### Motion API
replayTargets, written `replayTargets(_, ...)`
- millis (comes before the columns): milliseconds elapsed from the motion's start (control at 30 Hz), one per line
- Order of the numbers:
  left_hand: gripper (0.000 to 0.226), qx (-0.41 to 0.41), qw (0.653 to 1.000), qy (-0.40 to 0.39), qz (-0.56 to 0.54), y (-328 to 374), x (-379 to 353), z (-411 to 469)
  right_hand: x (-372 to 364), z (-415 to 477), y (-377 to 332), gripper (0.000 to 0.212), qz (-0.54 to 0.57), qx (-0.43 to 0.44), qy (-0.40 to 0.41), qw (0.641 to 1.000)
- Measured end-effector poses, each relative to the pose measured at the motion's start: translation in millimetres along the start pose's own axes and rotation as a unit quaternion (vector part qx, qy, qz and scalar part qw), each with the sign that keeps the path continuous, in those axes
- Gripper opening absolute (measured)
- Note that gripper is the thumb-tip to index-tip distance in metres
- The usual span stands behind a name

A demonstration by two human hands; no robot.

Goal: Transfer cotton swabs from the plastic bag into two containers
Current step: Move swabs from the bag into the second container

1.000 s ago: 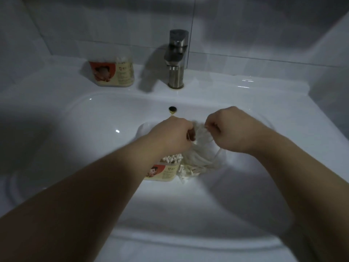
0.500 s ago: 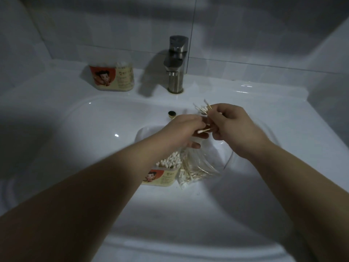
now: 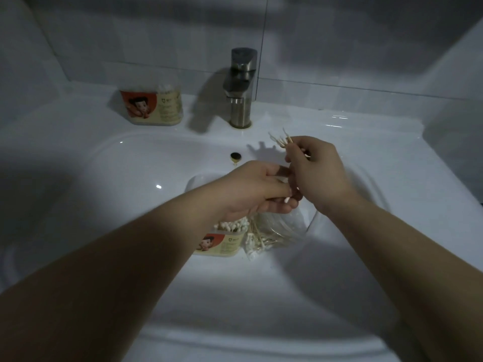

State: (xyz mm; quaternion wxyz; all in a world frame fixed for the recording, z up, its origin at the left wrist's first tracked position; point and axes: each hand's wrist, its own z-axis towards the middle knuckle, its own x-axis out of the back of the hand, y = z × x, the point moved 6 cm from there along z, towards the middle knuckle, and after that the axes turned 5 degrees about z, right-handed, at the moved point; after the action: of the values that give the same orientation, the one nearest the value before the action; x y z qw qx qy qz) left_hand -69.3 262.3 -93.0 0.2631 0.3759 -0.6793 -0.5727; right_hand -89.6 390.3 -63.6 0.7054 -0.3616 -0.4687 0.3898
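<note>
My right hand (image 3: 317, 173) grips a small bunch of cotton swabs (image 3: 281, 140) whose tips stick out above its fingers. My left hand (image 3: 257, 190) is just left of it, fingers curled round the lower ends of the swabs, one white tip showing at its fingertips. Below both hands, in the sink basin, an open container (image 3: 222, 240) with a red cartoon label is packed with upright swabs. Beside it on the right lies the clear plastic bag (image 3: 271, 235) with loose swabs inside. A second labelled container (image 3: 153, 105) stands on the ledge at the back left, holding a few swabs.
A steel faucet (image 3: 240, 87) rises at the back centre of the white sink (image 3: 104, 178). The overflow hole (image 3: 235, 156) sits in the basin's back wall. Tiled walls close in behind and on both sides.
Both hands let go of the bag's mouth and rose from it. My right hand lifted a bunch of swabs up and back, and the bag now lies slack in the basin.
</note>
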Motion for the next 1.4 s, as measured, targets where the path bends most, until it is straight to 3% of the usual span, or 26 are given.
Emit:
replayTargets(100,0.019,0.033,0.998,0.024,0.039,-2.3,4.6,-3.8,1.8,2.9,3.3,0.026,0.013,-0.004,0.007,1.000)
replayTargets(200,0.027,0.073,0.988,0.123,0.050,-5.0,13.1,-2.8,3.5,4.8,8.4,0.024,0.053,-0.031,0.011,0.998)
replayTargets(300,0.026,0.066,0.970,0.214,-0.095,-0.5,25.4,3.2,-1.0,1.6,4.7,0.029,0.094,-0.041,-0.019,0.995)
replayTargets(367,0.019,0.036,0.968,0.201,-0.145,6.3,25.6,6.8,-6.6,-2.8,-1.0,0.030,0.116,-0.033,-0.042,0.992)
replayTargets(533,0.037,-0.005,0.973,0.229,-0.034,8.0,26.0,7.1,-23.1,-12.5,-10.8,0.026,0.133,-0.012,-0.089,0.987)
replayTargets(800,0.036,0.007,0.950,0.280,-0.138,1.2,33.4,6.9,-27.9,-13.4,-9.5,0.031,0.089,-0.002,-0.105,0.991)
replayTargets(967,0.041,0.030,0.937,0.298,-0.181,-6.0,35.0,7.0,-21.8,-10.8,-10.6,0.020,0.033,0.009,-0.084,0.996)
replayTargets(1200,0.030,0.020,0.891,0.340,-0.300,-8.0,50.5,4.8,-19.2,-13.8,-17.0,0.028,0.053,0.015,-0.070,0.996)
replayTargets(1267,0.027,0.041,0.899,0.323,-0.291,-8.3,50.3,3.9,-18.7,-14.1,-17.5,0.027,0.087,0.008,-0.068,0.994)
replayTargets(1400,0.043,0.061,0.943,0.194,-0.262,-1.8,28.5,6.5,-20.9,-15.0,-17.9,0.022,0.183,-0.006,-0.082,0.980)
